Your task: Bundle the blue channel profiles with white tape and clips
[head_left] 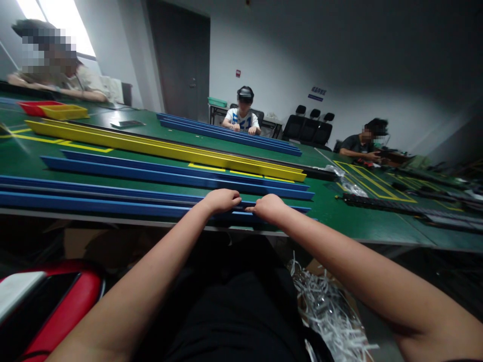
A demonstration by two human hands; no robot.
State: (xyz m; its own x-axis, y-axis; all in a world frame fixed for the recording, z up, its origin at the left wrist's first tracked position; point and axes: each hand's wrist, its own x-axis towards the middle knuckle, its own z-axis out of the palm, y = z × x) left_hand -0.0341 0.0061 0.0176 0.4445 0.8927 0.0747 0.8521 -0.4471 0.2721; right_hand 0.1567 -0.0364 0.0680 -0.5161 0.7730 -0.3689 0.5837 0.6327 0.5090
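A long blue channel [94,205] lies along the near edge of the table, and a thin greyish strip [113,192] shows between its two walls. Over the channel's right part, my left hand [222,200] has its fingers curled and pressed together. Close by on the right, my right hand [269,207] is bent over the same channel, with a fingertip directed at my left hand. A short dark stretch shows in the gap between the hands. What the fingertips grip, if anything, is too small and hidden to make out.
Behind lie another blue channel [181,177], a yellow channel [169,150] and farther blue rails [226,134]. Red [32,108] and yellow trays [64,111] stand at left. Clear plastic wrap [350,186] and black strips [385,201] lie right. Shredded white strips [328,306] fill a box below. Several people sit around the table.
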